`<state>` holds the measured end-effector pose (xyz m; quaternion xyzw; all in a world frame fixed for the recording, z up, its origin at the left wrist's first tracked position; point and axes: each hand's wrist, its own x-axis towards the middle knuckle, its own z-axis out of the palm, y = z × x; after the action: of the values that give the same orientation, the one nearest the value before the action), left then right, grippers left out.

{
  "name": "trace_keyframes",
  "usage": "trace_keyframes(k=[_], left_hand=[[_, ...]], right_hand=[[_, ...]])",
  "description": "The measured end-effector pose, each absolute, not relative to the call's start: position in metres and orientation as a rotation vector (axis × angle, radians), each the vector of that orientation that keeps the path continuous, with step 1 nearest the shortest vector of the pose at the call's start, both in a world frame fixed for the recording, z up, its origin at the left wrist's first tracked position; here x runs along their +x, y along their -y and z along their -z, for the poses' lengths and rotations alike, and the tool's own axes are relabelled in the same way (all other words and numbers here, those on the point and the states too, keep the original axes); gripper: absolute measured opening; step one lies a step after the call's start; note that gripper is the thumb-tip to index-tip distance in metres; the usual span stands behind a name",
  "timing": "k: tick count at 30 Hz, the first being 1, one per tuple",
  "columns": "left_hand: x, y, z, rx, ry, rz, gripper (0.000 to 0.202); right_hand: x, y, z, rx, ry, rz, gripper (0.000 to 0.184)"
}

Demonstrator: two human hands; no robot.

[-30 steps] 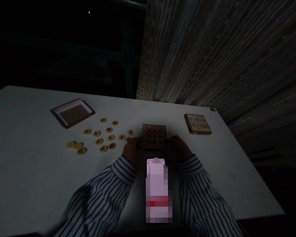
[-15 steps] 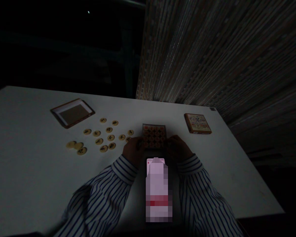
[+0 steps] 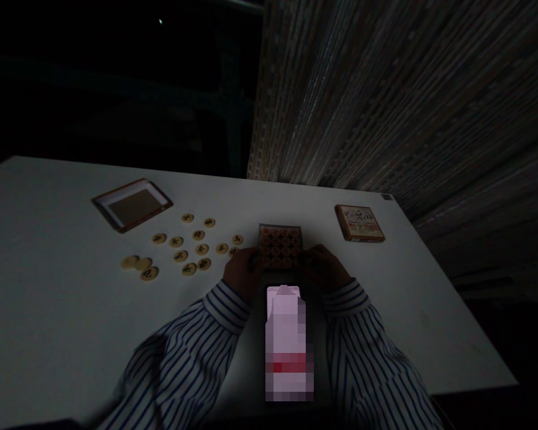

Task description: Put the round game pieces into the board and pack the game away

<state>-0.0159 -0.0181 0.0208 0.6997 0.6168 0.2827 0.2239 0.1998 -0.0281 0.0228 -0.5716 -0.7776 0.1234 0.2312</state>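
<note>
A small box [image 3: 281, 228] lies in front of me, filled with rows of round Chinese chess pieces [image 3: 277, 242] with reddish markings. My left hand [image 3: 243, 272] is closed at its left edge, and my right hand [image 3: 326, 269] is closed at the right edge. Both sets of fingertips are dark and partly hidden against the box. Several loose pale Chinese chess pieces [image 3: 201, 249] with dark characters are spread to the left, one partly behind my left hand. A few of them touch or overlap at the far left of the group.
An open shallow tray or lid [image 3: 115, 220] rests at the back left of the white table [image 3: 430, 334]. A printed box [image 3: 362, 224] sits at the back right. Between my forearms is a lit phone [image 3: 287, 322], its screen blurred. A pleated curtain-like surface [image 3: 341, 89] rises beyond the table.
</note>
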Motion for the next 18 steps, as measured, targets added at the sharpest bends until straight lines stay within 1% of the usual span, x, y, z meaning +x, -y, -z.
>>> trace_keyframes(k=[8,14,18], left_hand=[[-0.0163,0.0183,-0.0189,1.949,-1.725,-0.798,0.028],[-0.0162,0.0201,-0.0207,1.923,-1.728,-0.806,0.029],[-0.0168,0.0209,-0.0233,1.898,-1.715,-0.782,0.027]], right_hand=[[0.2045,0.0287,-0.0216,-1.582,2.079,-0.394,0.033],[0.2078,0.029,-0.0188,-1.624,1.989,-0.579,0.052],[0.2055,0.0293,-0.0214,-1.644,1.999,-0.626,0.055]])
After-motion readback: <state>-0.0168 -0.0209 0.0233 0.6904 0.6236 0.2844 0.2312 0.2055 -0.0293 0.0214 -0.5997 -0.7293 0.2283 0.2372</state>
